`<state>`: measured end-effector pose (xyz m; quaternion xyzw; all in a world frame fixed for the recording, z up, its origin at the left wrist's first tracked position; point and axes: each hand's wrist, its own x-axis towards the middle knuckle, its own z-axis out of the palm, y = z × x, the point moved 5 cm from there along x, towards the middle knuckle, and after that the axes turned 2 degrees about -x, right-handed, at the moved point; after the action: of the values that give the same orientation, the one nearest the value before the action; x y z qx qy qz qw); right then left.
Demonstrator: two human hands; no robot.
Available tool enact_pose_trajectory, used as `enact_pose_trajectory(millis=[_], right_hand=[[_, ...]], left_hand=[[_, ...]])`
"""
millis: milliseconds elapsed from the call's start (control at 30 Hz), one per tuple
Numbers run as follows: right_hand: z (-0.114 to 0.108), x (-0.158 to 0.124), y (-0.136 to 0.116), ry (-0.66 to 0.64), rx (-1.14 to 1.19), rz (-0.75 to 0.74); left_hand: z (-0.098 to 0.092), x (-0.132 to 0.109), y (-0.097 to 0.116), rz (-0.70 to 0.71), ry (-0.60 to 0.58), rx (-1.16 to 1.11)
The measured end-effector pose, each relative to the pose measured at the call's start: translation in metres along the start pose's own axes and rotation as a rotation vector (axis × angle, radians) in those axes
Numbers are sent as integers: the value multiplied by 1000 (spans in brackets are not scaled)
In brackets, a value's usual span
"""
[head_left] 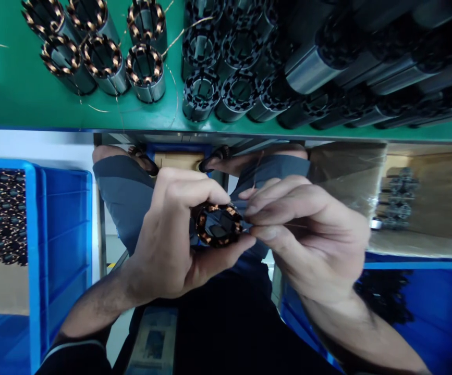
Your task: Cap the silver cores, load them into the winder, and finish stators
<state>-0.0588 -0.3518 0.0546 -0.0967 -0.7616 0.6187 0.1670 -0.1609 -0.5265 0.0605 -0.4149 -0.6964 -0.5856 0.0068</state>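
Over my lap, my left hand (171, 234) is wrapped round a motor stator (218, 225) with copper windings showing on its ring-shaped end. The stator's open end faces the camera. My right hand (307, 224) is at the stator's right edge, thumb and fingers pinched together on a thin copper wire, part of which shows faintly across the palm. The tip of my left thumb lies close to the right fingertips.
Several wound stators (143, 65) and several dark unwound cores (237, 94) stand on the green table (10, 99). A blue crate (63, 224) of wound parts is at left; a cardboard box (437, 208) and a blue bin (440, 312) are at right.
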Motion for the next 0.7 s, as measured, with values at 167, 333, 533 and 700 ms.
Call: enact_pose_trajectory(millis=[167, 333, 533, 700], right_hand=[[15, -9, 7, 91, 225, 235], [32, -16, 10, 61, 337, 324], [35, -23, 23, 83, 380, 276], [34, -21, 25, 73, 408, 293]], left_hand=[[1, 0, -3, 19, 24, 34], [4, -7, -8, 25, 104, 71], [10, -14, -8, 52, 86, 197], [12, -15, -7, 133, 51, 272]])
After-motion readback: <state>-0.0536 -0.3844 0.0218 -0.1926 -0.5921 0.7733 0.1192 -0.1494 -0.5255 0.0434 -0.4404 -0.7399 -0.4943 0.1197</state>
